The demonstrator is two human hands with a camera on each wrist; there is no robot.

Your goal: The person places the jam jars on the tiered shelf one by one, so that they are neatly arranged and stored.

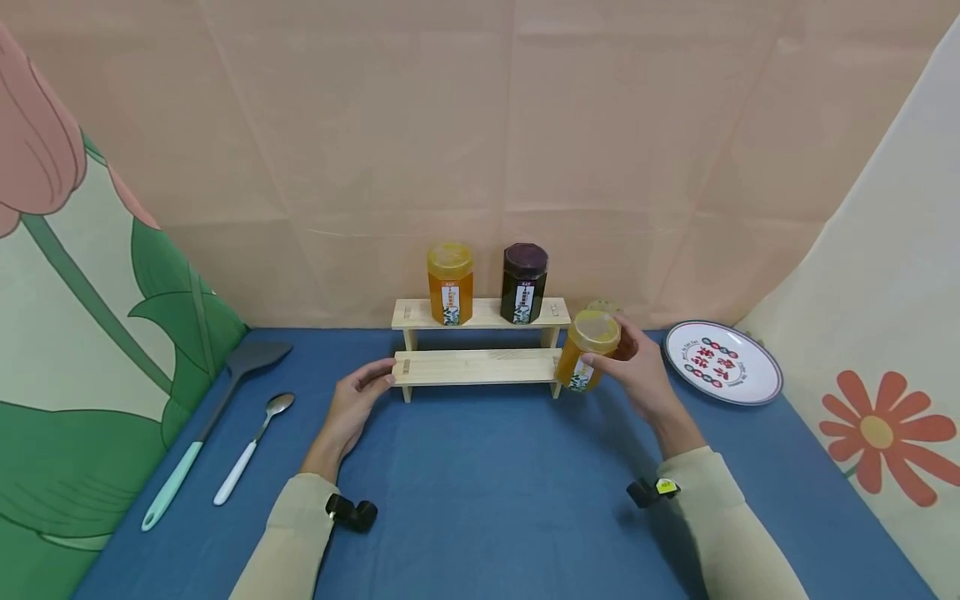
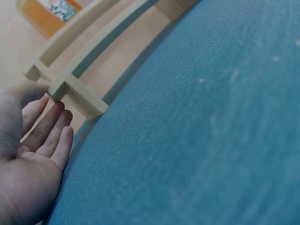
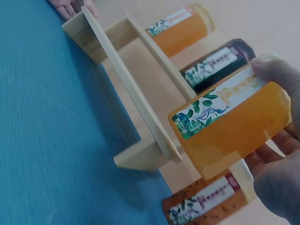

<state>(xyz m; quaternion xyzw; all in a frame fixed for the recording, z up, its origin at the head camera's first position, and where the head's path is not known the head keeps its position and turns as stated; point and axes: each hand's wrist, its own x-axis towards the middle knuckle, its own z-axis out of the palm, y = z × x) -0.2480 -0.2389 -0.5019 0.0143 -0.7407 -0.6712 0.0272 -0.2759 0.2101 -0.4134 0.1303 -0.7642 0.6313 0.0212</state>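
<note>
A two-step wooden rack (image 1: 480, 367) stands on the blue cloth. My left hand (image 1: 358, 402) pinches the left end of its lower step, thumb at the top edge and fingertips beneath, as the left wrist view shows. My right hand (image 1: 636, 369) grips a honey jar (image 3: 234, 122) with amber contents, a yellow lid and a white label. Tilted, it overlaps the right end of the lower step in the head view. On the upper step sit an orange jar (image 1: 451, 287) at left and a dark purple jar (image 1: 524, 285) at right.
Behind the held jar stands another jar (image 3: 206, 201) with dark specks, mostly hidden in the head view. A white plate (image 1: 723, 363) with red print lies at the right. At the left lie a spatula (image 1: 217, 421) and a spoon (image 1: 255, 446). A beige backdrop (image 1: 480, 150) rises behind.
</note>
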